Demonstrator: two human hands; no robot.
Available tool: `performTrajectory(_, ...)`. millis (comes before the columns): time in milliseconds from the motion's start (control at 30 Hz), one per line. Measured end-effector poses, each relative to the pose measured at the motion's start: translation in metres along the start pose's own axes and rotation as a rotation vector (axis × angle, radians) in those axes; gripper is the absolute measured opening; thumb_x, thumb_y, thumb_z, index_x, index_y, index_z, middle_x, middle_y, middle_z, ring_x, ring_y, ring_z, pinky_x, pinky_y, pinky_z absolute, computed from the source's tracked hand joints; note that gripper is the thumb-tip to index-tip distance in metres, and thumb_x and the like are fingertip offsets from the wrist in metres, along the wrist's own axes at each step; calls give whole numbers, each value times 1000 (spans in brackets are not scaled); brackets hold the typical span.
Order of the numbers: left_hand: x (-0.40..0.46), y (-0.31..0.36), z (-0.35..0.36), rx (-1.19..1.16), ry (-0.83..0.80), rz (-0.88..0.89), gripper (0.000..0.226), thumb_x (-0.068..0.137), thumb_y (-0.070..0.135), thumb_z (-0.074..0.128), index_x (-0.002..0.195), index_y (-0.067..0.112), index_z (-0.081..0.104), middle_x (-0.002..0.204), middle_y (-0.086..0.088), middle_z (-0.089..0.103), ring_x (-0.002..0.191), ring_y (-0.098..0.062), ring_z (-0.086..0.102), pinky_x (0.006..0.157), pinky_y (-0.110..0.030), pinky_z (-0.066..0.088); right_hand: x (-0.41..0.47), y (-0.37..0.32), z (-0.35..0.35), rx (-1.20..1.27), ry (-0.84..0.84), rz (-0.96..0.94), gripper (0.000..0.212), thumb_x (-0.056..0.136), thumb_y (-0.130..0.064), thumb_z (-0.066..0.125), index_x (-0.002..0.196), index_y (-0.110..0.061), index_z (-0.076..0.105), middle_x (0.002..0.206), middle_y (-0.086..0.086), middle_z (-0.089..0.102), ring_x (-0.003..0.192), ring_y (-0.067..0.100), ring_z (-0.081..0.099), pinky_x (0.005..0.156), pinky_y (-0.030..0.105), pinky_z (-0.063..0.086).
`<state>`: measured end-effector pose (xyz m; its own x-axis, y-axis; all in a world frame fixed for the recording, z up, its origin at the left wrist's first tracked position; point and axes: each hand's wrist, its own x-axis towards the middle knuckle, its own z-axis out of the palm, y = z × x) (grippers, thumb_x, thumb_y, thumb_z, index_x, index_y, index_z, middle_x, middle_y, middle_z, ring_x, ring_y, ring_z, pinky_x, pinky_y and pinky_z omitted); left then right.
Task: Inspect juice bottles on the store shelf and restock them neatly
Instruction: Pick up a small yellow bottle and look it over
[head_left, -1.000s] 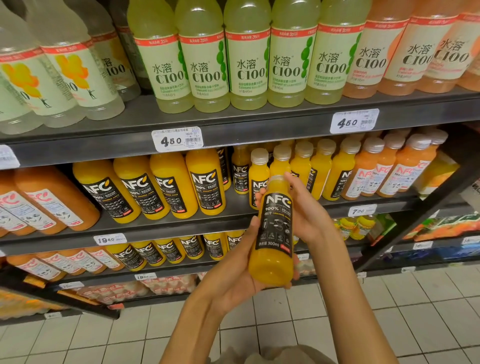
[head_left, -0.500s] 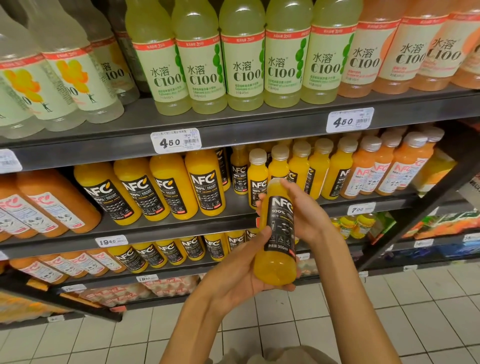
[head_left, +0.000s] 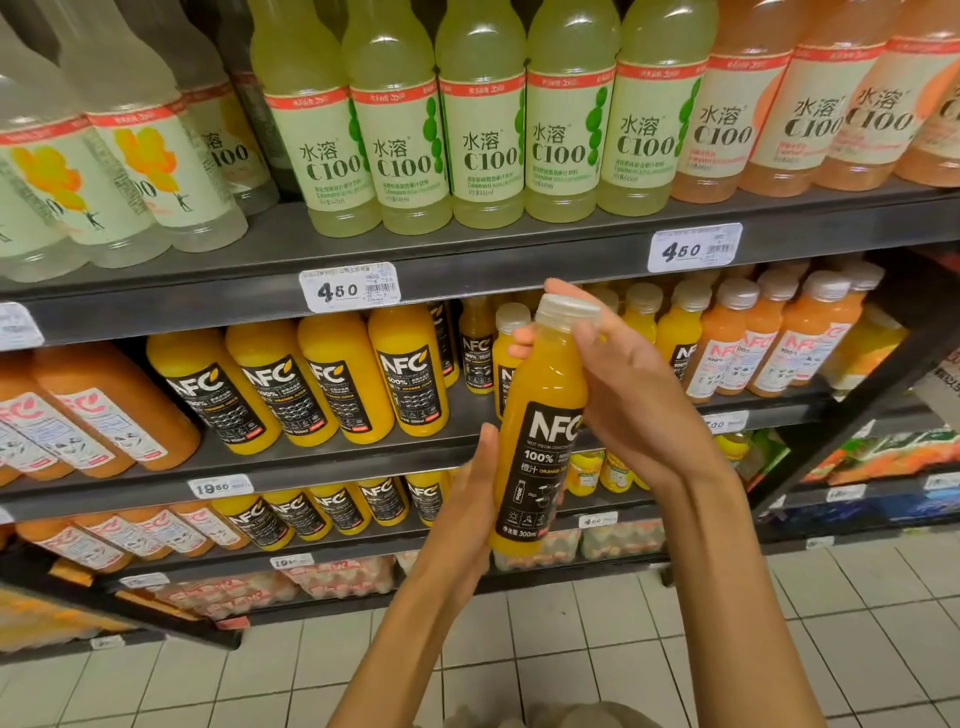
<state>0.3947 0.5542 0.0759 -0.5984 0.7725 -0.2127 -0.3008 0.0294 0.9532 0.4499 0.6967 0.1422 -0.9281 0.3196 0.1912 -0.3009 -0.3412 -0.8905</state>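
Glossy plastic bottle (head_left: 540, 441) with matt black label, dark matt metal shelf (head_left: 519, 265), glazed floor tiles (head_left: 597, 649)

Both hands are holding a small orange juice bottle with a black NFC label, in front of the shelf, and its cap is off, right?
Not quite: the head view shows the pale cap on the small orange juice bottle with a black NFC label. Left hand and right hand both hold it before the shelf.
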Motion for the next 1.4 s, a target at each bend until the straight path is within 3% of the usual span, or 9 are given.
performTrajectory(100, 3, 11, -4, 139, 11, 58, 55, 78, 64, 29, 96, 31, 69, 99, -4, 74, 94, -19, 70, 86, -33, 54, -7, -11, 5, 48, -105, -88, 57, 82, -34, 68, 132, -12, 49, 110, 10, 68, 108, 22, 61, 87, 35, 52)
performTrajectory(233, 4, 19, -3, 269, 14, 124, 60, 75, 63, 22, 94, 20, 60, 64, 30, 65, 63, 16, 60, 55, -1, 42, -10, -19, 9, -80, -223, -163, 57, 81, -38, 70, 130, -16, 52, 107, 7, 66, 105, 22, 57, 87, 33, 46)
performTrajectory(400, 6, 12, 0, 258, 49, 127, 71, 64, 82, 20, 100, 36, 61, 93, 17, 71, 88, 7, 64, 78, -15, 47, -8, -20, 8, -96, -252, -157, 58, 79, -36, 73, 127, -12, 51, 105, 7, 67, 102, 20, 60, 87, 31, 48)
performTrajectory(633, 1, 0, 9, 88, -56, -60, 75, 78, 68, 28, 116, 12, 62, 105, -18, 69, 99, -34, 64, 99, -56, 43, 5, 2, -2, 95, -11, -26, 46, 84, -29, 70, 124, -13, 55, 97, 8, 69, 89, 22, 67, 80, 34, 55)
performTrajectory(800, 5, -4, 11, 178, 21, -49, 50, 76, 67, 24, 92, 50, 68, 92, 18, 73, 92, 2, 67, 83, -25, 50, 6, 7, -4, -73, 87, -12, 34, 82, -30, 68, 114, -26, 60, 85, 2, 66, 77, 16, 63, 70, 31, 53)
performTrajectory(900, 10, -2, 12, 181, 81, -48, 46, 74, 66, 23, 86, 46, 63, 78, 27, 67, 73, 16, 62, 62, -8, 46, 8, 10, 1, -202, 159, -64, 32, 85, -32, 65, 116, -30, 56, 84, 0, 69, 80, 13, 65, 70, 26, 53)
performTrajectory(1133, 8, -5, -2, -261, -127, -152, 64, 76, 67, 39, 96, 17, 75, 82, -15, 69, 66, -25, 67, 60, -33, 56, 15, 7, 3, -91, 88, 36, 51, 85, -51, 52, 125, -20, 53, 97, 5, 72, 90, 21, 70, 71, 31, 57)
performTrajectory(1300, 11, -11, 2, -173, -112, -214, 70, 79, 64, 32, 106, 11, 69, 88, -16, 71, 74, -26, 69, 72, -38, 57, 16, 14, 8, -4, 94, 62, 48, 84, -53, 51, 113, -14, 53, 74, 3, 64, 70, 20, 65, 60, 30, 54)
performTrajectory(1400, 13, -10, 2, 58, 42, -104, 58, 74, 66, 27, 107, 35, 62, 93, 12, 72, 84, -1, 69, 74, -19, 55, 18, 12, 8, -196, 213, -19, 45, 82, -55, 50, 109, -18, 54, 74, 0, 65, 70, 15, 66, 56, 27, 53)
